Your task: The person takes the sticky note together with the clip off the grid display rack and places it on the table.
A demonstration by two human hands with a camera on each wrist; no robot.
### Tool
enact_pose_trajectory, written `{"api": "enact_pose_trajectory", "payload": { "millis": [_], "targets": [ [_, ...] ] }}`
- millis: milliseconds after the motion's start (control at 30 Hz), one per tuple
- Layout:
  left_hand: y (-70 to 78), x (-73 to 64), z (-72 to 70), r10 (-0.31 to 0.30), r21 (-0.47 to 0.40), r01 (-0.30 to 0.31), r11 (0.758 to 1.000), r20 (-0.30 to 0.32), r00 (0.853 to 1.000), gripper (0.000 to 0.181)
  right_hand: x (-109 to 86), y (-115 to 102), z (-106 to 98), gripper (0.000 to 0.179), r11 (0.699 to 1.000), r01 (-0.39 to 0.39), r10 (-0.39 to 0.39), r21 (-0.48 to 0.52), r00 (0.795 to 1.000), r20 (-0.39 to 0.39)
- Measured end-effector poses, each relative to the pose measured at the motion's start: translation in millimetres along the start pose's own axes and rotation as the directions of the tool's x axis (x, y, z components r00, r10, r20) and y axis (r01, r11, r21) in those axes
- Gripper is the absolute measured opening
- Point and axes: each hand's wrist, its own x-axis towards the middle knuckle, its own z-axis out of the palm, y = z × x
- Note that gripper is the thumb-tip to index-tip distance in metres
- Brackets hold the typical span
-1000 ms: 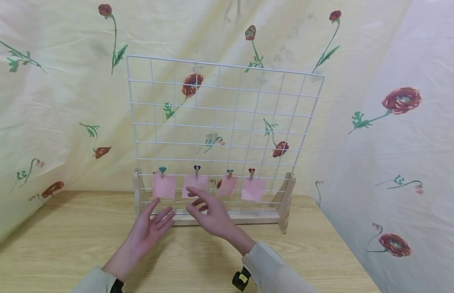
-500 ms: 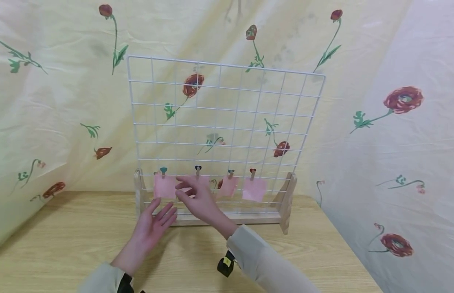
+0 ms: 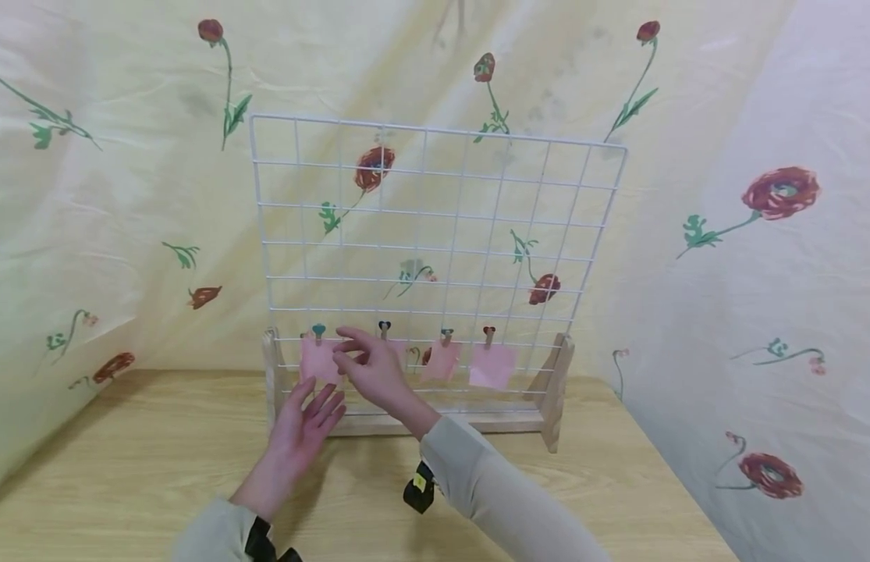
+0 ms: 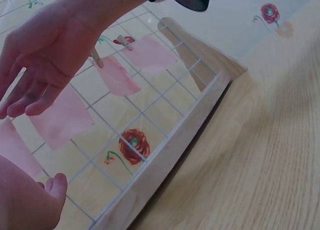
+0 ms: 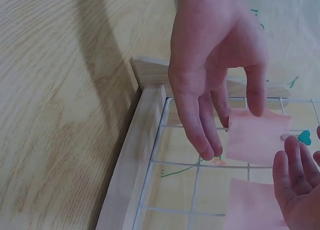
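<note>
Several pink paper notes hang on a white wire grid (image 3: 420, 234) from small clothespins with heart tops. My left hand (image 3: 301, 433) is held palm up with spread fingers at the bottom of the leftmost pink note (image 3: 318, 361); in the right wrist view its thumb overlaps that note's edge. My right hand (image 3: 380, 375) hovers in front of the grid, fingers loosely bent, covering much of the second pink note (image 3: 398, 355). Its fingertips point toward the first note's right edge. In the right wrist view, the teal heart clothespin (image 5: 304, 137) shows just beyond the right fingertips (image 5: 292, 145). Neither hand holds anything.
The grid stands in a wooden base (image 3: 445, 423) on a wood-grain table (image 3: 140, 468). Two more clipped notes, a narrow pink note (image 3: 442, 363) and a square pink note (image 3: 492, 367), hang farther right. A flowered cloth (image 3: 722, 273) surrounds the table behind and at the sides.
My right hand has moved left and a little up, from before the second note toward the first. My left hand has shifted slightly right, still beneath the leftmost note.
</note>
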Motion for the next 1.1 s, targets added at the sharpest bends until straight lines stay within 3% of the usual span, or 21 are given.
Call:
{"api": "enact_pose_trajectory", "payload": {
  "millis": [200,500,867,1100],
  "targets": [
    [0.6,3.6,-2.8,0.032,0.032,-0.032,0.999,0.008,0.999,0.074,0.9,0,-1,0.039,1.000,-0.014,0.014,-0.011,1.000,-0.002],
    [0.9,10.5,-6.0,0.055,0.065,-0.059,0.996,0.068,0.996,0.068,6.1,-3,3,0.040,0.999,-0.029,0.029,0.014,1.000,0.004],
    [1.4,13.0,-6.0,0.061,0.085,-0.065,0.994,0.053,0.997,0.063,18.0,-3,11,0.044,0.995,-0.075,0.075,0.067,0.997,0.006],
    [-0.2,14.4,-8.3,0.080,0.124,-0.086,0.989,0.057,0.995,0.064,28.6,-5,18,0.048,0.980,-0.154,0.152,0.124,0.988,0.028]
  ]
}}
